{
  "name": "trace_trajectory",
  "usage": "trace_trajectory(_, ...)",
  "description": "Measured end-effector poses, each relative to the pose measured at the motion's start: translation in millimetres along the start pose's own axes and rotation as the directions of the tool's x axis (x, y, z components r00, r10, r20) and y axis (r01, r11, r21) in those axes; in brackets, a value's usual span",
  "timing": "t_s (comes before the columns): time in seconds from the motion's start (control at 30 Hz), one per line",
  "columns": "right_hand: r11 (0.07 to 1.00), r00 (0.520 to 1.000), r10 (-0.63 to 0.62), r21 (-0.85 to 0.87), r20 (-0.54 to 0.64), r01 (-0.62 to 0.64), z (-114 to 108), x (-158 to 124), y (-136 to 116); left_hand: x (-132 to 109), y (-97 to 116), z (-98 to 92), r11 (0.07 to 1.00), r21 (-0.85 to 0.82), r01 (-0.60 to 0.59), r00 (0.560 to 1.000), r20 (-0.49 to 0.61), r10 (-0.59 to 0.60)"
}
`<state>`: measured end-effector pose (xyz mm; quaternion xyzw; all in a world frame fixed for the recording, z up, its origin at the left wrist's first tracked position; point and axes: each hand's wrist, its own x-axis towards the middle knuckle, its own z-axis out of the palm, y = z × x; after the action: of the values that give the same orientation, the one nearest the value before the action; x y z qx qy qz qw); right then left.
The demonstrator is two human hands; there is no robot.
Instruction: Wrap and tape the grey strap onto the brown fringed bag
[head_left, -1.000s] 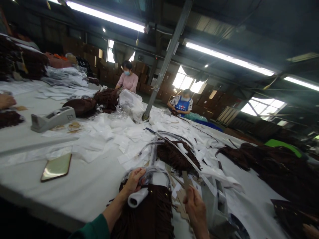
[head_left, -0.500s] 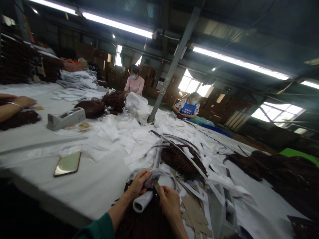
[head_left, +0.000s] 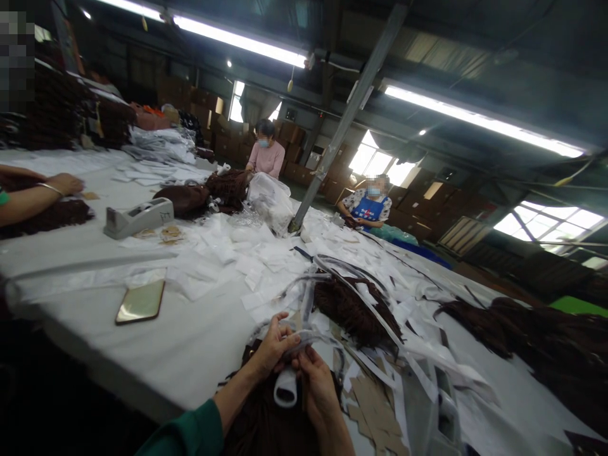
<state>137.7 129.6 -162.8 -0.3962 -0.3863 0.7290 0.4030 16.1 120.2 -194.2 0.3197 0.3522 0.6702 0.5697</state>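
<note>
My left hand and my right hand are pressed together low in the middle of the head view, both closed on a wrapped strap of a dark brown fringed bag lying under them. A white roll of wrapping hangs between my two hands. My left sleeve is green. A second brown fringed bag lies just beyond, crossed by white strips.
A phone lies face up to the left. A grey tape dispenser stands further back. White paper scraps litter the table. Cardboard pieces lie by my right hand. Another person's arm rests at left; two masked people sit far back.
My right hand came in from the right with a card strip and joined my left hand on the strap. The white roll swung to hang upright. The view shifted slightly.
</note>
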Motion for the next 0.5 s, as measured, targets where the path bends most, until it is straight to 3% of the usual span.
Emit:
trace_trajectory(0.2, 0.986, 0.997, -0.061, -0.159, -0.049, 0.053, -3.4, 5.4, 3.2, 0.5, 3.9, 0.9, 0.994, 0.092, 0.066, 0.989, 0.123, -0.077)
trace_trajectory(0.5, 0.873, 0.978, -0.159, -0.481, -0.135, 0.076, -15.1, 12.2, -2.6, -2.0, 9.6, -0.1, 0.99, 0.125, 0.063, 0.978, 0.188, -0.086)
